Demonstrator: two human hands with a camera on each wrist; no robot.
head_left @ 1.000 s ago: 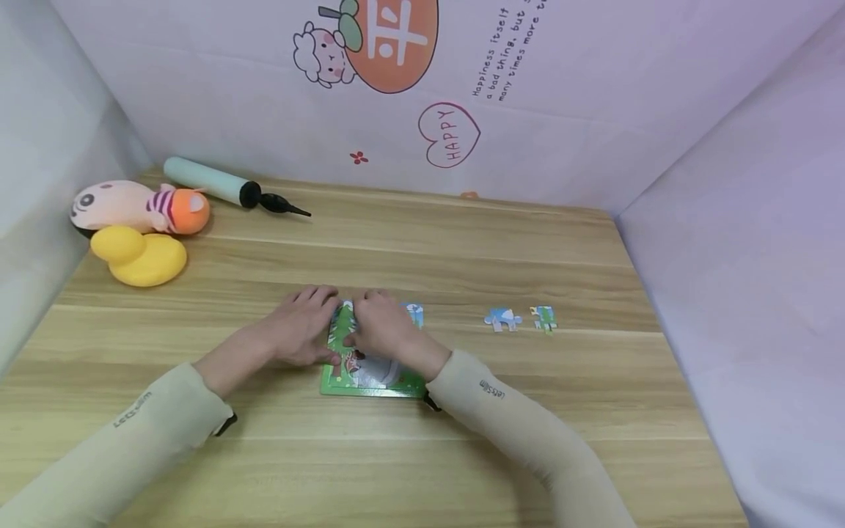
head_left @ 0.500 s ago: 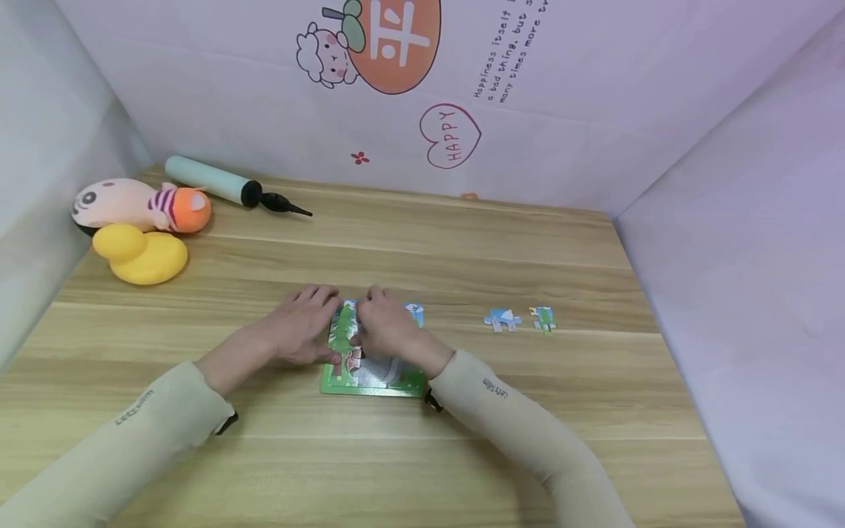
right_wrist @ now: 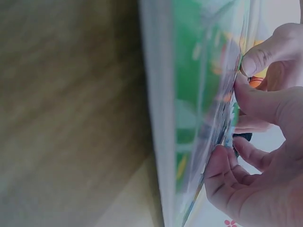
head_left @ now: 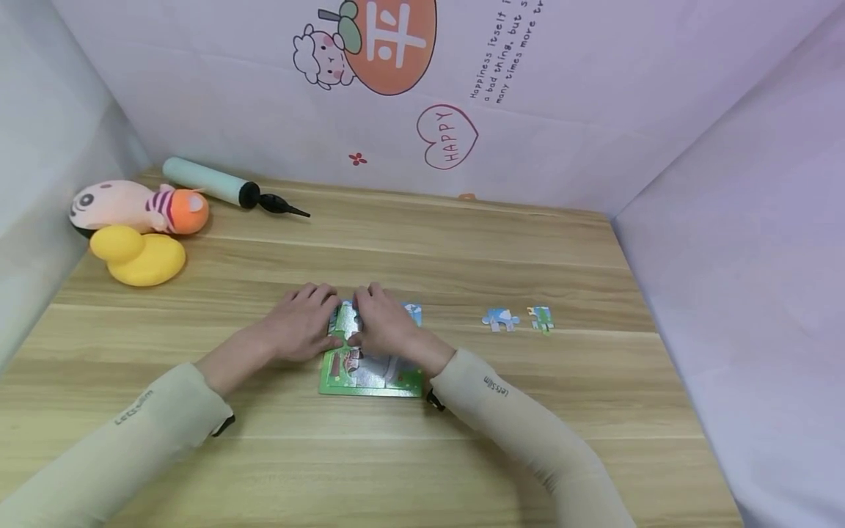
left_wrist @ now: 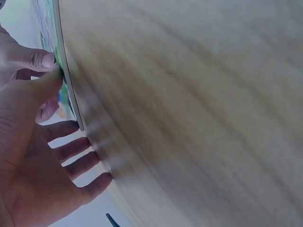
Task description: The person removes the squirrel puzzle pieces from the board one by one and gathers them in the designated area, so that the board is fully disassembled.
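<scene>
- Since a second ago we see little change: both hands stay on the puzzle, our right fingers have crept slightly toward the left hand over the tree part, and the loose pieces and toys have not moved.
- Light wooden table (head_left: 462, 249) carries everything, closed in by white printed walls.
- Cream long sleeves cover both our forearms, which reach in from the near edge.
- Pale green cylindrical hand pump with black nozzle (head_left: 224, 185) lies at the far left by the wall.
- Pink and orange striped plush toy (head_left: 135, 207) lies just behind the yellow rubber duck (head_left: 138, 257), touching it, far left.
- Square green-edged cardboard jigsaw puzzle board (head_left: 370, 367) lies flat at table centre, near us, under both hands.
- Left hand (head_left: 304, 326) rests on the board's left edge, thumb pressed against the rim in the wrist view, other fingers spread loose on the table; no clamp.
- Right hand (head_left: 386, 326) sits on the board's upper part, fingertips (right_wrist: 253, 59) curled and pressing a piece down into the picture; whether it pinches we cannot tell.
- Blue and white loose puzzle piece (head_left: 499, 319) lies on the table right of the board, well apart from it.
- Green and blue loose puzzle piece (head_left: 541, 317) lies just beside that one, further right.
</scene>
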